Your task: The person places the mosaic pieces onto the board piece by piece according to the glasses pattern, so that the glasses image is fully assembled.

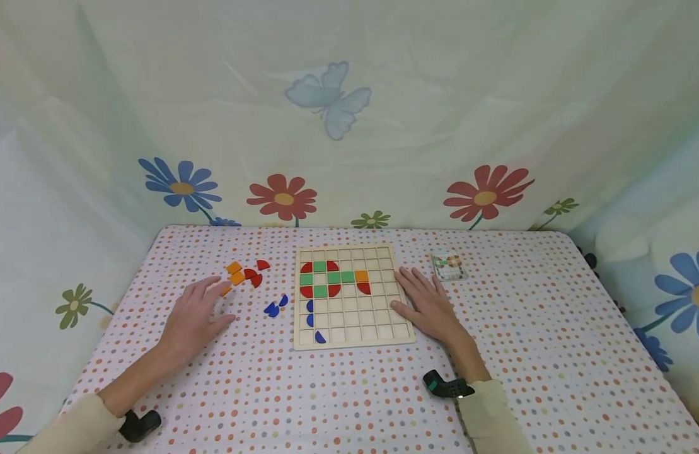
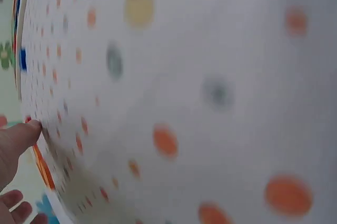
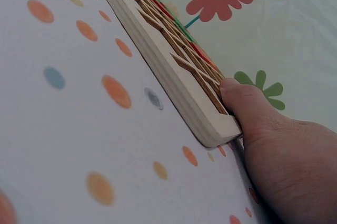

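A wooden grid board (image 1: 349, 328) lies flat on the table, with red quarter-circles, green squares, an orange square (image 1: 361, 276) and a few blue pieces (image 1: 320, 337) in its cells. My right hand (image 1: 431, 308) rests along the board's right edge with fingers extended; in the right wrist view its thumb (image 3: 245, 98) lies over the rim near the corner. To the left of the board, my left hand (image 1: 193, 321) hovers by loose orange squares (image 1: 234, 268), fingers spread and relaxed. One orange piece is partly hidden by its fingertips. I see nothing held in it.
Loose red quarter-circles (image 1: 256, 280) and blue pieces (image 1: 273, 310) lie between the left hand and the board. A small pattern card (image 1: 449, 267) sits beyond the right hand. The dotted tablecloth (image 1: 349, 397) runs back to a flowered curtain (image 1: 383, 157).
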Available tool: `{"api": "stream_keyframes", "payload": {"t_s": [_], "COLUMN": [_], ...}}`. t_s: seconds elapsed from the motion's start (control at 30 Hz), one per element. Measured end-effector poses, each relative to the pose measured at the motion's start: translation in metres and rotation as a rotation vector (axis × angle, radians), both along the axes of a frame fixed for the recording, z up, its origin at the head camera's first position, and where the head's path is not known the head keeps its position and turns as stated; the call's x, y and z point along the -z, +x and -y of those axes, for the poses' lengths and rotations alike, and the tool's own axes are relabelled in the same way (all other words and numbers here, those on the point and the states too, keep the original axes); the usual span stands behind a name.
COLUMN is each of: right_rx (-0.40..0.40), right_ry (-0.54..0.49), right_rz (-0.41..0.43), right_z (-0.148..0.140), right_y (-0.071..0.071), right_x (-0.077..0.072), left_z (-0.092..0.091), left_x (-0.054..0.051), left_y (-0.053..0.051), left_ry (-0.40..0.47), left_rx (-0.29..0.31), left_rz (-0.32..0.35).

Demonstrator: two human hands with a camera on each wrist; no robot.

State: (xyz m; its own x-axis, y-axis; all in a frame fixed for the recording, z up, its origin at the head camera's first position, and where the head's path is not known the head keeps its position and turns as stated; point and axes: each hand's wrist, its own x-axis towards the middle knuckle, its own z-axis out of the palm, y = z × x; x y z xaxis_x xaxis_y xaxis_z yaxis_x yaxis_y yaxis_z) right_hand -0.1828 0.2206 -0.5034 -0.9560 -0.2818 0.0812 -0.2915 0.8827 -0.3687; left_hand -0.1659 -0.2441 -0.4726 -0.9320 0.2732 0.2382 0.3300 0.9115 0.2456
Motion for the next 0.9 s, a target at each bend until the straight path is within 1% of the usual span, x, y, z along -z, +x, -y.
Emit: {"api": "stream_keyframes", "payload": {"t_s": [0.1, 0.17, 0.2, 0.3, 0.4, 0.53, 0.63, 0.9], "right_rx": [0.009, 0.010, 0.007, 0.005, 0.009, 0.013, 0.008, 0.010], "right_ry": [0.003, 0.003, 0.001, -0.007, -0.008, 0.000, 0.005, 0.007], "right_rz": [0.010, 0.013, 0.013, 0.014, 0.013, 0.012, 0.010, -0.001], "right_z": [0.001, 0.001, 0.001, 0.001, -0.001, -0.003, -0.003, -0.001], "right_y": [0.000, 0.000, 0.000, 0.001, 0.002, 0.003, 0.002, 0.002], "right_x": [0.001, 0.001, 0.001, 0.000, -0.002, -0.002, -0.002, -0.002], "left_z": [0.013, 0.018, 0.020, 0.020, 0.016, 0.011, 0.010, 0.011], "left_x": [0.000, 0.000, 0.000, 0.000, -0.001, -0.002, -0.002, -0.001], "left_y": [-0.010, -0.014, -0.016, -0.020, -0.025, -0.030, -0.031, -0.031], "left_ry": [0.081, 0.106, 0.102, 0.070, 0.051, 0.060, 0.061, 0.043], "left_rx": [-0.078, -0.103, -0.108, -0.105, -0.108, -0.113, -0.110, -0.082], "left_rz": [0.051, 0.074, 0.081, 0.084, 0.098, 0.151, 0.171, 0.106]}}
